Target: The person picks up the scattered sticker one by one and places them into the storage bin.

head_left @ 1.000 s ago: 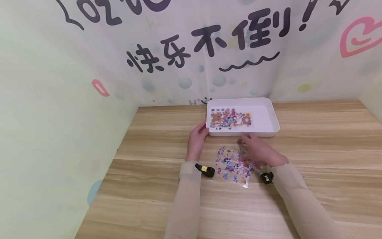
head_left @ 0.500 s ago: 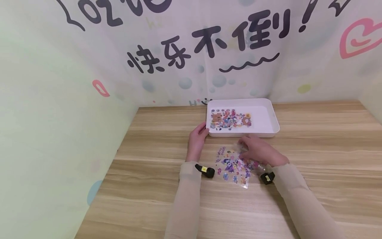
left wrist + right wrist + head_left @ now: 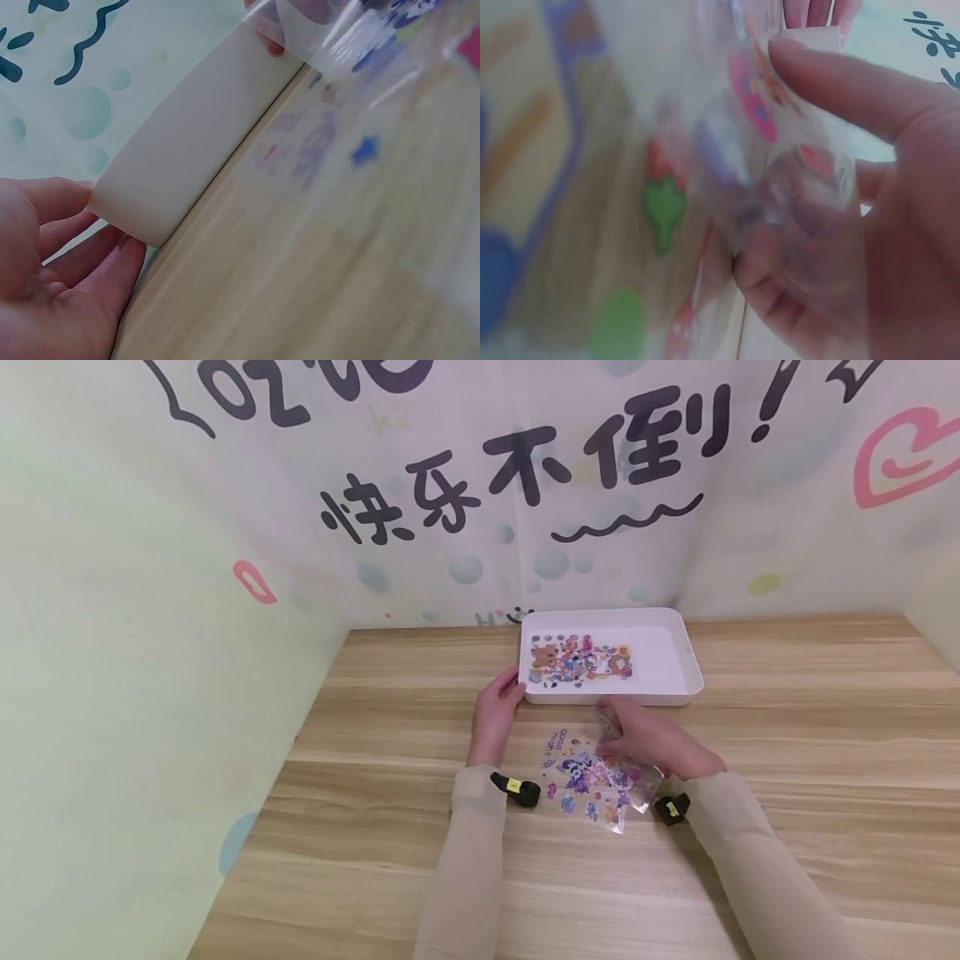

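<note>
I see my right hand (image 3: pixel 656 743) pinching the glossy, clear sticker sheet (image 3: pixel 592 777) off the woodgrain table (image 3: pixel 375 827); my left hand (image 3: pixel 495 710), fingers relaxed, touches the smooth white tray's (image 3: pixel 686 660) rounded corner.

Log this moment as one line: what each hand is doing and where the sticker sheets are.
left hand: touches white tray corner | right hand: pinches clear sticker sheet, edge lifted off wooden table | second sticker sheet: in tray

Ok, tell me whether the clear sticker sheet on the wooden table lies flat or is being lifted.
Partly lifted: the right hand pinches the clear sticker sheet's far edge up off the wooden table; its near part still lies flat.
</note>
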